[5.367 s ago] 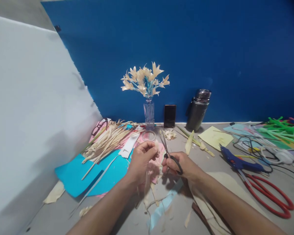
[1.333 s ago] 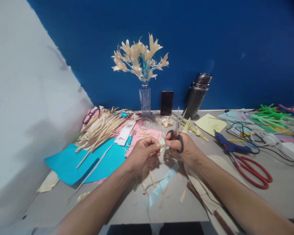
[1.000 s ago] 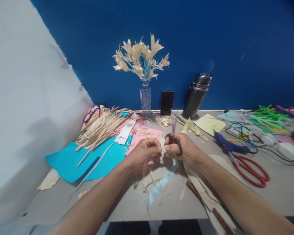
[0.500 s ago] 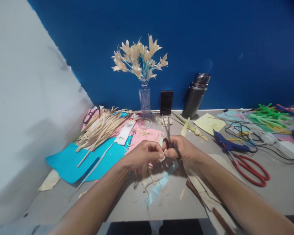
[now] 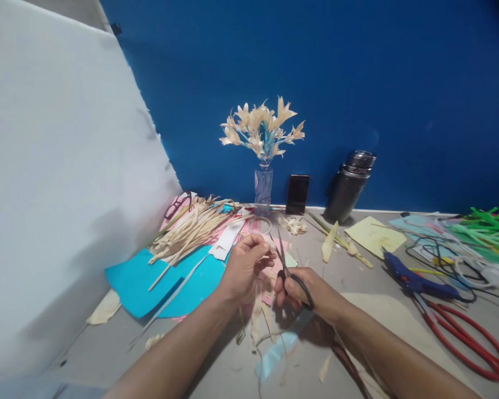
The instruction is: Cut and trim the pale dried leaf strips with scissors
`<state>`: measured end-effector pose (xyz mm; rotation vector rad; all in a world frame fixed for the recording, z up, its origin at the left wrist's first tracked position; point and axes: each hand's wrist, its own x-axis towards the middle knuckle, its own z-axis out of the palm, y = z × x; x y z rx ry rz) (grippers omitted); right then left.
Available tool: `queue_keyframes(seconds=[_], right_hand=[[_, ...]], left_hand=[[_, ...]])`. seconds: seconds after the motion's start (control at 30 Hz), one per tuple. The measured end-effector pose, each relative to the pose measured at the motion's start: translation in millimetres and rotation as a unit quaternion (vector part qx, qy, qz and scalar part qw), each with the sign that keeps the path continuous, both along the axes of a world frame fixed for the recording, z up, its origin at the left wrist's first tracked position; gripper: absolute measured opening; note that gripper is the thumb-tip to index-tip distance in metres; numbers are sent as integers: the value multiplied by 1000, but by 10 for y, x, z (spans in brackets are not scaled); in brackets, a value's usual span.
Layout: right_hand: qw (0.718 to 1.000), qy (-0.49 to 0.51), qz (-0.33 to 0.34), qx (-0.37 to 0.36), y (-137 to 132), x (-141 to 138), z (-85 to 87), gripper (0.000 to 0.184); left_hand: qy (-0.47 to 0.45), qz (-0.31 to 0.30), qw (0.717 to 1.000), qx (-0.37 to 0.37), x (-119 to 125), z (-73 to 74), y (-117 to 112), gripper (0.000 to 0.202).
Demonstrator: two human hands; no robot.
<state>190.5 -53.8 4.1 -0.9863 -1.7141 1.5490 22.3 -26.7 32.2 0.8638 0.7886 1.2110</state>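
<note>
My left hand (image 5: 244, 269) is closed in a pinch on a small pale dried-leaf strip (image 5: 259, 310) that hangs below the fingers. My right hand (image 5: 305, 291) grips black-handled scissors (image 5: 289, 271), the blades pointing up toward the left fingertips. Both hands hover over a pink paper (image 5: 274, 266) and cut scraps on the grey table (image 5: 357, 277). A light blue paper strip (image 5: 276, 354) lies just below the hands.
A bundle of dried strips (image 5: 191, 230) lies on cyan paper (image 5: 166, 277) at left. At the back stand a vase of leaf flowers (image 5: 264, 149), a phone (image 5: 298, 194) and a flask (image 5: 349, 185). Right: blue glue gun (image 5: 411, 277), red-handled shears (image 5: 469, 341), cables, green pipe cleaners (image 5: 488, 224).
The camera has tilted and shifted. My right hand dropped lower with the scissors, which now lean left toward my left fingertips. The left hand keeps its pinch on the strip.
</note>
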Motion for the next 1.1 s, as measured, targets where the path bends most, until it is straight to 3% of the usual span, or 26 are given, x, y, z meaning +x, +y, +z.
queue_keyframes(seconds=[0.43, 0.9, 1.03, 1.1], right_hand=[[999, -32, -9, 11, 20, 23, -22, 50], [997, -1, -35, -75, -17, -14, 46, 52], [986, 81, -135, -52, 23, -26, -9, 36], [973, 126, -190, -20, 47, -18, -24, 41]], left_hand=[[19, 17, 999, 26, 40, 40, -17, 20], [26, 5, 999, 35, -5, 90, -30, 23], [5, -27, 1000, 6, 20, 49, -58, 27], [1, -54, 998, -22, 53, -10, -83, 29]])
